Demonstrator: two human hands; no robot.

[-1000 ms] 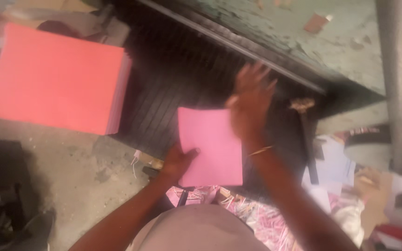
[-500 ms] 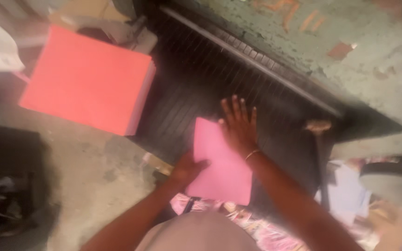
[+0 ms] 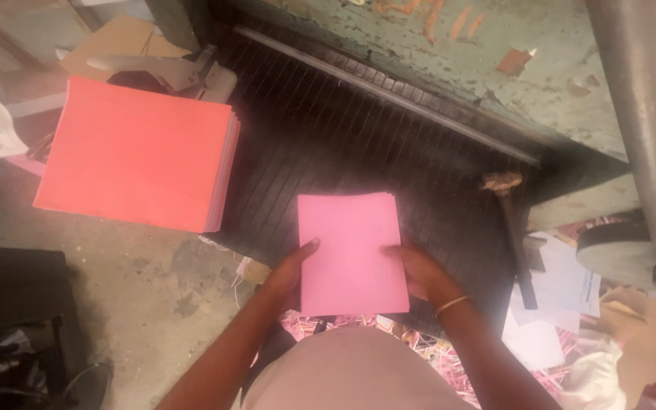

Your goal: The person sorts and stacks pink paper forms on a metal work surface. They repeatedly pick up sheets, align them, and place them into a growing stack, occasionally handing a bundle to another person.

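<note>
Pink paper — a small, squared-up stack (image 3: 352,252) — lies flat on the dark ribbed bed (image 3: 389,152) of the machine, just in front of the person. The left hand (image 3: 291,267) presses its thumb against the stack's left edge; the right hand (image 3: 417,269) curls half closed around the right edge, so both sides stay flush. A thicker red pile (image 3: 134,152) sits well apart to the left — a hammer (image 3: 512,220) lies to the right.

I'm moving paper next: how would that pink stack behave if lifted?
The pink stack, held at both sides by the left hand and right hand, looks thin, so probably light and floppy. Its edges look slightly uneven, so sheets may slide apart.
</note>
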